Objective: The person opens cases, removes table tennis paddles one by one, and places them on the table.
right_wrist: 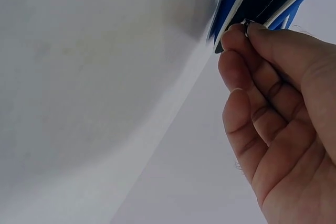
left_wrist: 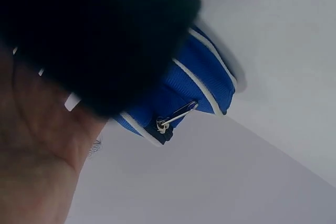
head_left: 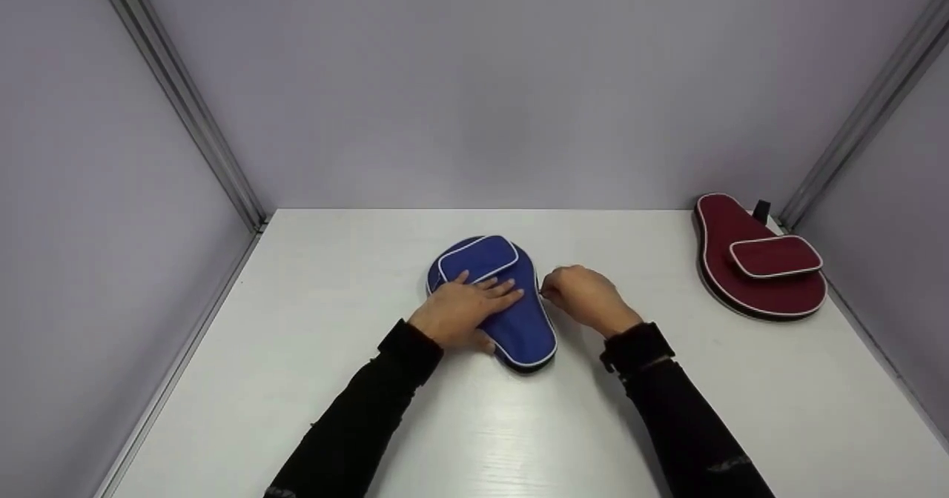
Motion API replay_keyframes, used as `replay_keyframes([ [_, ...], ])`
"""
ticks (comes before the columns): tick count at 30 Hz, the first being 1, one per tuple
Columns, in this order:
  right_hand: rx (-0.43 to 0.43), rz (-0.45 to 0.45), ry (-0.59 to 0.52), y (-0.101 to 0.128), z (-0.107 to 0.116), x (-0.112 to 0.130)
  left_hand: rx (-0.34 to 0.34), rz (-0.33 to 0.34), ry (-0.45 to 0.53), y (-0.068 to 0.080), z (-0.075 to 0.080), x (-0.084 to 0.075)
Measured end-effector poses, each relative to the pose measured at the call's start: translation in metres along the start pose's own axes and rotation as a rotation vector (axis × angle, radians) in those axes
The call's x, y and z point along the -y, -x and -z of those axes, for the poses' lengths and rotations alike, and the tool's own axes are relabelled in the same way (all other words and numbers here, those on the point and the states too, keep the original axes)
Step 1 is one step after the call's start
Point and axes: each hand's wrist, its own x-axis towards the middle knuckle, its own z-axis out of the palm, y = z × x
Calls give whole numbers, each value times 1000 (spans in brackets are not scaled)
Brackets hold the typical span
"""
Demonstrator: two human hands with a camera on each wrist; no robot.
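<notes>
No readable text, labels or numbers on anything in view.

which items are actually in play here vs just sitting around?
In play:
- blue paddle case
- left hand, lying flat on the case
- right hand, pinching something small, probably the zipper pull, at the case's edge

Lying about:
- red paddle case, far right of the table, untouched

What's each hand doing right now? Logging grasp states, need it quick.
Left hand: open, flat on the blue paddle case.
Right hand: fingertips pinch something small at the case's edge, probably the zipper pull.
</notes>
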Motion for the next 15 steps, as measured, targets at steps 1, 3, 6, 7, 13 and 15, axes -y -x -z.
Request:
replay_keyframes([
  [1, 2, -1, -2, 0, 0, 0, 0, 5, 7, 0, 0, 1],
  [3, 4, 0, -5, -1, 0, 1, 1, 13, 22, -1, -1, 4],
  [6, 8, -2, -14, 0, 1, 1, 8, 23, 34, -2, -2, 7],
  [7, 8, -4, -19, 0, 1, 1, 13, 26, 36, -3, -3, 9],
  [13, 6, 9, -41, 2, 1, 2, 16, 59, 61, -6, -3, 16],
  [15, 7, 17, -52, 2, 1, 2, 8, 75, 70, -7, -3, 19],
])
